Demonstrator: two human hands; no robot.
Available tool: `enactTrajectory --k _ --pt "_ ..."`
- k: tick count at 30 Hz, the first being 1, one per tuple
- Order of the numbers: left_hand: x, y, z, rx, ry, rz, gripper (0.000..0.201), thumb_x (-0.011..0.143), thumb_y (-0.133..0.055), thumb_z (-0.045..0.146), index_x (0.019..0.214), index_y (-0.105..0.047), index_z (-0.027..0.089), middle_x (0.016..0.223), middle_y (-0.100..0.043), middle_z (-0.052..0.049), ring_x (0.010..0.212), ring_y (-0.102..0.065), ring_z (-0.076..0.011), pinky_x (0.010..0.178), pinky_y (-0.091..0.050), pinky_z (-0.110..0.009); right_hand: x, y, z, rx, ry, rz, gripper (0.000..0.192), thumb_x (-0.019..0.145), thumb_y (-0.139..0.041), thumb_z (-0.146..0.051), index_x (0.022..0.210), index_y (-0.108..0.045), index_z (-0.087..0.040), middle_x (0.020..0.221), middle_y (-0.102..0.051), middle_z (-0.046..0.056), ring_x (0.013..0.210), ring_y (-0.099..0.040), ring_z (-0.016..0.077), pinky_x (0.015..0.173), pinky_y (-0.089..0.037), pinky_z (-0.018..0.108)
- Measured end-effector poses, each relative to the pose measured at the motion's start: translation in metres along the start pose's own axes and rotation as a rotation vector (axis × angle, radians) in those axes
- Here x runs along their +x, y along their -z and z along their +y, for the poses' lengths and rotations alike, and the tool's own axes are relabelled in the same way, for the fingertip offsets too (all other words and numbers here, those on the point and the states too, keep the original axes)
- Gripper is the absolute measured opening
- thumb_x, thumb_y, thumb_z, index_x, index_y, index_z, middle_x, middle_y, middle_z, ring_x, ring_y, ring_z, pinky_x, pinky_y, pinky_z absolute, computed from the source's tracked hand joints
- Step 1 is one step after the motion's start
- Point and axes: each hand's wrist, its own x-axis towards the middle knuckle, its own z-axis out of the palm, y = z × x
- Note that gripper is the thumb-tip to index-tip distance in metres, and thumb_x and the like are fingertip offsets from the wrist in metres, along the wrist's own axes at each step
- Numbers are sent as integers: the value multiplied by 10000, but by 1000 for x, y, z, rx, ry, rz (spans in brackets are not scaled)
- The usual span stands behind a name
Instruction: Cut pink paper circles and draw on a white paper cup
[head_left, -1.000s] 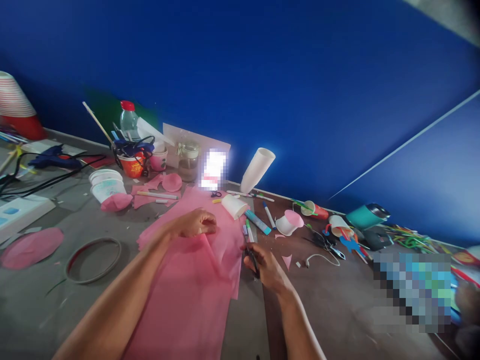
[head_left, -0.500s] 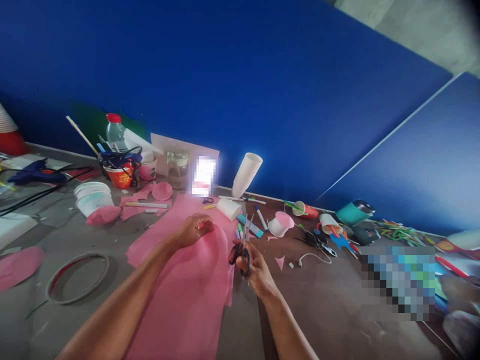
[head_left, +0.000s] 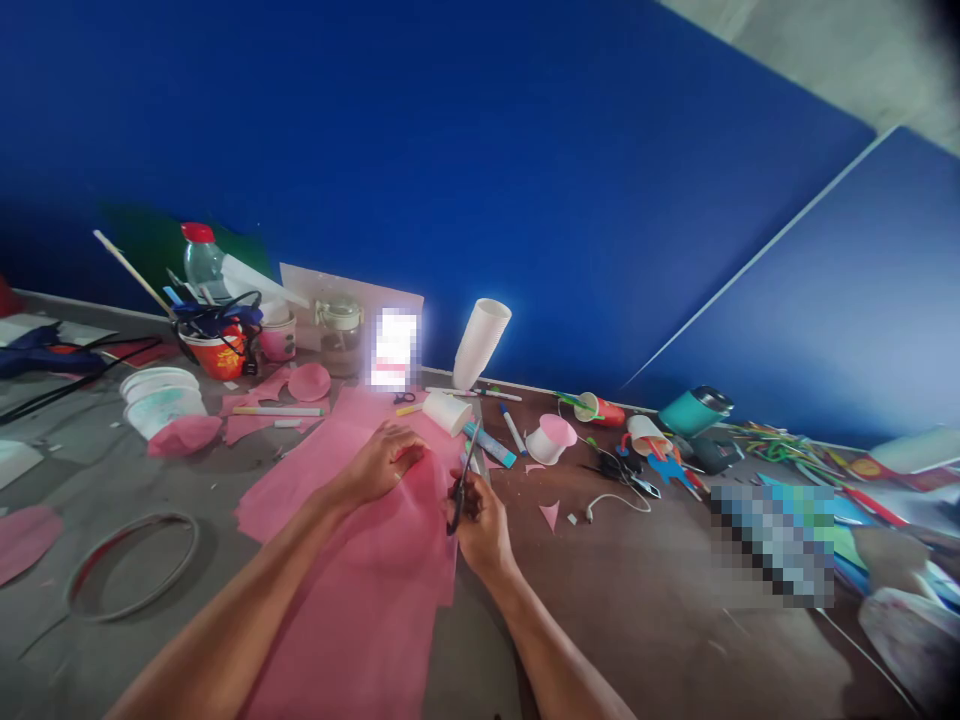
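A long sheet of pink tissue paper (head_left: 360, 590) lies on the table in front of me. My left hand (head_left: 379, 465) rests on its far part, fingers curled on the paper and pinching a fold. My right hand (head_left: 480, 520) grips black-handled scissors (head_left: 461, 480) at the sheet's right edge, blades pointing up and away. A white paper cup (head_left: 448, 411) lies on its side just beyond the hands.
Markers (head_left: 491, 445), a stack of white cups (head_left: 481, 343), a pink-covered cup (head_left: 550, 440), a jar (head_left: 340, 323), a water bottle (head_left: 196, 262), white tubs (head_left: 161, 398), a wire hoop (head_left: 131, 565) and pink paper circles (head_left: 309, 381) clutter the table. A blue wall stands behind.
My right hand lifted the scissors from the table and brought them left to the paper's edge. The left hand shifted slightly on the fold. The view drifted right.
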Motion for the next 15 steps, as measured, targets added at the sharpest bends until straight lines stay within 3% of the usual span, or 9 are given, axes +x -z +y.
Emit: enactTrajectory --k 4,6,9,12,15 --pt "-4 -5 2 67 -22 160 252 904 -499 277 1099 -652 234 1146 -698 -91 1113 -598 -255 1083 -356 -498 5 1 1 6 -23 81 348 700 -661 -292 1030 -638 -185 642 -538 -39 557 -487 119 523 -428 244" --pt "-4 -5 1 64 -40 283 331 911 -496 280 1221 -598 227 1251 -641 -114 1216 -540 -265 1093 -367 -487 7 2 0 60 -33 125 364 682 -662 -313 1025 -626 -194 644 -539 -40 561 -491 123 507 -430 239" --pt "1 3 6 40 -52 377 332 922 -496 306 1234 -577 225 1260 -608 -115 1221 -529 -257 1076 -408 -440 9 2 -1 99 -33 143 361 671 -675 -316 1011 -621 -205 644 -551 -37 565 -504 128 494 -434 235" --pt "6 26 28 46 -89 364 316 920 -508 327 1215 -580 241 1247 -611 -103 1219 -529 -260 1087 -393 -449 9 3 -2 122 -37 157 353 688 -663 -315 1017 -619 -197 668 -581 -25 561 -526 130 499 -448 240" --pt "-10 48 68 -40 -53 291 304 912 -517 378 1179 -604 262 1242 -627 -96 1211 -544 -265 1090 -386 -449 9 7 -6 113 6 212 337 694 -637 -309 1006 -615 -186 718 -622 -9 602 -572 140 556 -483 250"
